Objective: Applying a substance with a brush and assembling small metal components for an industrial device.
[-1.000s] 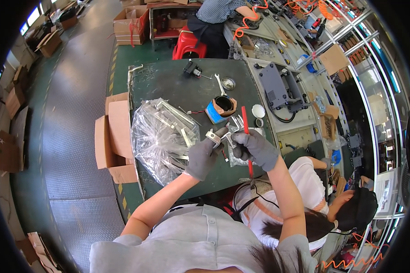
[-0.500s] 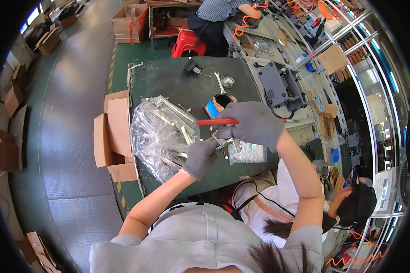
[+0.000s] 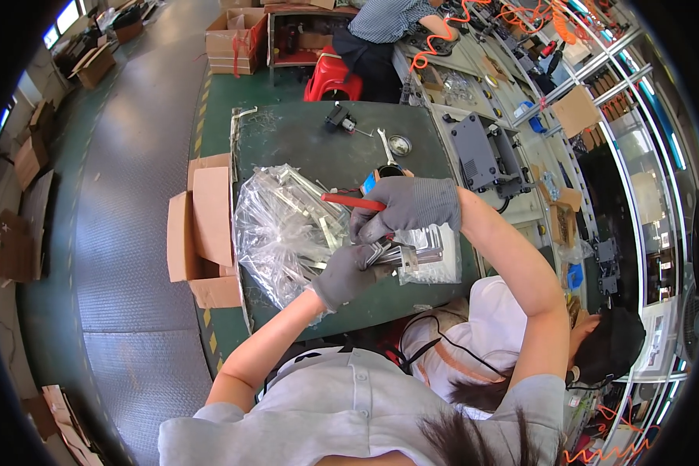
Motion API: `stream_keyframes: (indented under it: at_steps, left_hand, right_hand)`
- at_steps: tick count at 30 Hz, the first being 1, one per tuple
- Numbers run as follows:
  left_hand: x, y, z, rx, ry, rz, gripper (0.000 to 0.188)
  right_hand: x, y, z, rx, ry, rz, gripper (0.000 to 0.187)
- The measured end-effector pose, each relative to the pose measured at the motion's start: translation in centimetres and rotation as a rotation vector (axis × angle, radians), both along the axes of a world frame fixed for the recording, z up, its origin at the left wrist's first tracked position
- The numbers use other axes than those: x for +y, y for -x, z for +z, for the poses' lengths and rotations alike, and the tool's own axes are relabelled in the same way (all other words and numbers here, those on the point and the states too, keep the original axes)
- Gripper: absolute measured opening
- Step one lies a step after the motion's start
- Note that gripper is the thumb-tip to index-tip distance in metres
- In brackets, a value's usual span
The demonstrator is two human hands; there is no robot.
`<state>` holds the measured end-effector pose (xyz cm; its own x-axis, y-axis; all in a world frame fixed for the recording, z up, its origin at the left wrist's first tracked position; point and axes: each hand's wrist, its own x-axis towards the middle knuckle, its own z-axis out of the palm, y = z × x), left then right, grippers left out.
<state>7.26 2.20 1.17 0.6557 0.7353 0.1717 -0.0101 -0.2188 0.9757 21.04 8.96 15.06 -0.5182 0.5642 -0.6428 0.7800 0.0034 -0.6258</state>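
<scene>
Both my hands wear grey gloves and meet above the dark green table. My left hand is closed on a shiny metal bracket, whose long bars reach out to the right. My right hand is closed around a red-handled tool; the handle sticks out to the left and its other end is hidden by the glove. The right fingertips are at the bracket's near end, close to the left thumb. A knotted clear plastic bag of metal strips lies beside my left hand. Under the bracket is a clear bag of small white parts.
Behind my right hand stands a blue-labelled can. Farther back lie a wrench, a round tin and a small black motor. An open carton adjoins the table's left edge. A co-worker in white sits close on the right.
My right hand has come down and left, so the red handle now tilts. The bracket has swung out to the right, showing its long bars. The view has shifted slightly.
</scene>
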Motion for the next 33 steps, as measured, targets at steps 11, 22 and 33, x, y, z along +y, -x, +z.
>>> stream_keyframes:
  at_steps: [11,22,33]
  left_hand:
    - [0.0,0.6,1.5,0.136,-0.078,0.058,0.027]
    - [0.3,1.2,-0.6,0.090,-0.075,0.019,0.021]
    - [0.4,1.1,-1.3,0.009,-0.225,0.101,0.024]
  right_hand:
    - [-0.3,-0.6,0.0,0.114,0.053,-0.063,0.026]
    - [0.3,1.0,2.2,-0.015,0.017,0.050,0.029]
    - [-0.1,1.7,1.9,0.163,0.062,0.065,0.024]
